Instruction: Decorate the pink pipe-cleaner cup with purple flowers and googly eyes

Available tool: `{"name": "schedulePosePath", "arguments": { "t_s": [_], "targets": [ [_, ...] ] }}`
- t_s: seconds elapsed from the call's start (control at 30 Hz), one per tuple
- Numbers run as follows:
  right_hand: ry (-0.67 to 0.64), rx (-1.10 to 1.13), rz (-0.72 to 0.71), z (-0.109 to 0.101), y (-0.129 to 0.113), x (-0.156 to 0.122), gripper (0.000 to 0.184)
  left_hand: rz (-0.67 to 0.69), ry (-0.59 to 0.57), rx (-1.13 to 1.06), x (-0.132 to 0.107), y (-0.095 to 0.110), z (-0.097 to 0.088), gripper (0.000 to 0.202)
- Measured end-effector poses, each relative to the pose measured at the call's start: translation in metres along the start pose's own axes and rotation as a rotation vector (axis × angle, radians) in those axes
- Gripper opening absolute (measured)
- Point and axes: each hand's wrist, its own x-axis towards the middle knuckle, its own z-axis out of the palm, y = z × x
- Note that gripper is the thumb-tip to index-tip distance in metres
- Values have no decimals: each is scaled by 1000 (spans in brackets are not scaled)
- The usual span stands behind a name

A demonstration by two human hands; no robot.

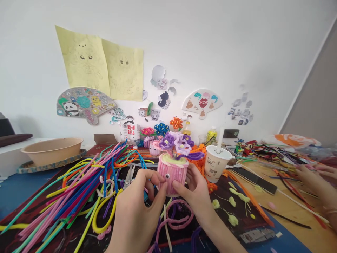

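Observation:
A pink pipe-cleaner flower pot (177, 171) with a googly eye (167, 175) on its side stands upright between my hands. Purple and lilac pipe-cleaner flowers (181, 143) rise from its pale green top. My right hand (200, 196) is closed round the pot's right side, thumb on the front. My left hand (138, 207) is at the pot's left front, thumb and forefinger pinched together just below the eye; whatever sits between those fingertips is hidden. A pink pipe-cleaner strand (181, 225) lies looped beneath the pot.
A heap of coloured pipe cleaners (76, 189) and scissors (129, 177) lie left. A lidded cup with a straw (217, 163), a phone (254, 179) and green pipe-cleaner pieces (233, 202) lie right. Another person's hands (313, 179) are at the far right. A bowl (51, 151) stands far left.

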Motion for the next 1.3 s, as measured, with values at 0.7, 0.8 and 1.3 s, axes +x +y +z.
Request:
{"name": "schedulePosePath", "arguments": {
  "t_s": [0.7,0.8,1.3],
  "targets": [
    [135,8,20,12,1,-6,70,-93,-9,-20,-4,-3,9,8],
    [118,42,31,12,0,-7,69,-135,-29,-64,-5,-4,10,8],
    [90,118,77,11,4,-6,55,-243,-124,-191,-6,-5,6,10]
  ]
}}
